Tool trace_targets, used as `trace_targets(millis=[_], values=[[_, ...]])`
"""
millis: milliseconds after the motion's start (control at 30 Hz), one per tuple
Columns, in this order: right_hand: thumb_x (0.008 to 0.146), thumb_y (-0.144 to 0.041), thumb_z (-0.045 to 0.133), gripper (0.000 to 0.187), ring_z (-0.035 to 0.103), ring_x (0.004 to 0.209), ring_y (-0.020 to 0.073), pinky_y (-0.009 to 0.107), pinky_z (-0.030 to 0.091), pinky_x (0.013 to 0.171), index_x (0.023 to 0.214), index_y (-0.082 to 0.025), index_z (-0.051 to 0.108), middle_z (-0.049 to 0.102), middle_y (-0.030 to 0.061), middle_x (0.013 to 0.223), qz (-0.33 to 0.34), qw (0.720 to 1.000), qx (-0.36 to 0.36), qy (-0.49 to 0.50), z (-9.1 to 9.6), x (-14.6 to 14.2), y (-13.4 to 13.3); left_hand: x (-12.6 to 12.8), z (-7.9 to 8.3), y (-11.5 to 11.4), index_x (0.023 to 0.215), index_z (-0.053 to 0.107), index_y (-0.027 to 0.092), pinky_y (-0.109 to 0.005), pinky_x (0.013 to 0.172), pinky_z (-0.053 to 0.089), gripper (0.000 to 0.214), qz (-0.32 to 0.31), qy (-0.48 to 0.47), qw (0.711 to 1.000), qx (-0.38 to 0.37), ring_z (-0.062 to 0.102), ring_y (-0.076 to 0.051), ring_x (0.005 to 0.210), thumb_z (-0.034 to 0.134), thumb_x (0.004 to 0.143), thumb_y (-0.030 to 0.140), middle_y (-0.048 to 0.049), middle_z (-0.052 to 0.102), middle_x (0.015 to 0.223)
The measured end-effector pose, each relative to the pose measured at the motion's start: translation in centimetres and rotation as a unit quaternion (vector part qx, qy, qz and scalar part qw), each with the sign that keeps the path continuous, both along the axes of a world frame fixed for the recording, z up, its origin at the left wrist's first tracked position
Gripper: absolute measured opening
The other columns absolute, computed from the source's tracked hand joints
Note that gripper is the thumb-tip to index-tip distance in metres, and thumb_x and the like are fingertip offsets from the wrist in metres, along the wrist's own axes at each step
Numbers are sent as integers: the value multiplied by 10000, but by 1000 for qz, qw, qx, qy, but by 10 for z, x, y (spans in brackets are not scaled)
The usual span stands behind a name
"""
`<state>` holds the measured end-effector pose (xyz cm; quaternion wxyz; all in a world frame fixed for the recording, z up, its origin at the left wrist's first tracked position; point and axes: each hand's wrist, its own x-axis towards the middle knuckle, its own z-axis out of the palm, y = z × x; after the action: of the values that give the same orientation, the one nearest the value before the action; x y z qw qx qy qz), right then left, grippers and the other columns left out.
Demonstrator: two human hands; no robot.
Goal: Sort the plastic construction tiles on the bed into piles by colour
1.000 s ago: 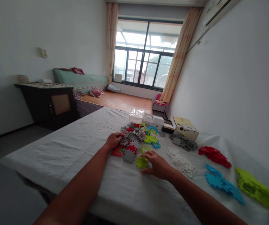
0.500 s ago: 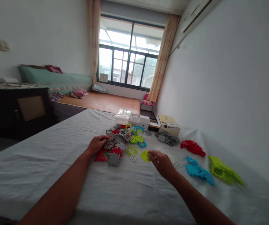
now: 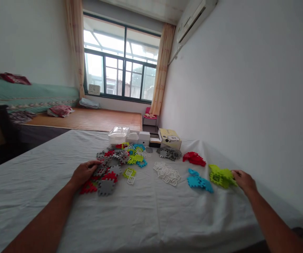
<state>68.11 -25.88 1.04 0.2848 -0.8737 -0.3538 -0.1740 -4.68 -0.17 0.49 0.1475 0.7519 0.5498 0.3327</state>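
My right hand (image 3: 245, 182) is at the right edge of a pile of lime-green toothed building pieces (image 3: 220, 175), its fingers closed on a lime-green piece there. My left hand (image 3: 84, 173) is at the left edge of a mixed heap, its fingers drawn together against the grey toothed pieces (image 3: 114, 161); what they pinch is hidden. Red pieces (image 3: 88, 187) lie under and in front of that hand. A grey square piece (image 3: 106, 187) is at the heap's near edge. A lime frame piece (image 3: 129, 172) and a white lattice piece (image 3: 131, 180) lie just right of the heap.
Sorted piles of white lattice pieces (image 3: 167, 174), grey pieces (image 3: 169, 153), red pieces (image 3: 194, 159) and blue pieces (image 3: 200, 182) lie on the grey cloth (image 3: 135, 218). Behind them stand a clear plastic tub (image 3: 118, 135), small white boxes (image 3: 144, 138) and a yellow box (image 3: 170, 138).
My right hand has moved right, carrying a lime-green piece from beside the white lattice pile to the lime-green pile. My left hand stays at the heap. The view has turned right.
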Motion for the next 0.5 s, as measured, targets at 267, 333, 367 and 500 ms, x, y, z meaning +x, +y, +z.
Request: trace_targets(millis=[267, 333, 367, 500], values=[[798, -403, 391, 368, 612, 842, 248, 381, 459, 788, 971, -187, 634, 653, 116, 973, 224, 973, 10, -62, 30, -137, 65, 6, 1, -11, 888, 699, 256, -259, 842, 450, 292, 6, -11, 1000, 9, 617, -191, 949, 473, 718, 328, 12, 707, 963], [817, -424, 404, 356, 606, 872, 218, 342, 471, 779, 993, -205, 622, 648, 90, 994, 373, 928, -16, 1, 39, -214, 86, 6, 1, -13, 886, 701, 251, -256, 828, 455, 289, 4, -18, 1000, 8, 619, -189, 938, 474, 720, 314, 13, 709, 947], [824, -422, 410, 348, 609, 846, 202, 323, 480, 752, 993, -203, 621, 651, 84, 969, 437, 898, -34, 30, 41, -252, 94, 6, 0, -13, 889, 702, 248, -254, 822, 457, 290, 2, -23, 1000, 7, 621, -187, 931, 475, 720, 309, 14, 709, 943], [830, -383, 472, 290, 599, 821, 162, 298, 471, 754, 1031, -230, 613, 627, 59, 1004, 603, 790, -104, 39, 37, -376, 115, 4, -2, -14, 887, 707, 238, -250, 812, 461, 287, -10, -43, 999, 10, 627, -180, 905, 482, 716, 289, 12, 710, 929]])
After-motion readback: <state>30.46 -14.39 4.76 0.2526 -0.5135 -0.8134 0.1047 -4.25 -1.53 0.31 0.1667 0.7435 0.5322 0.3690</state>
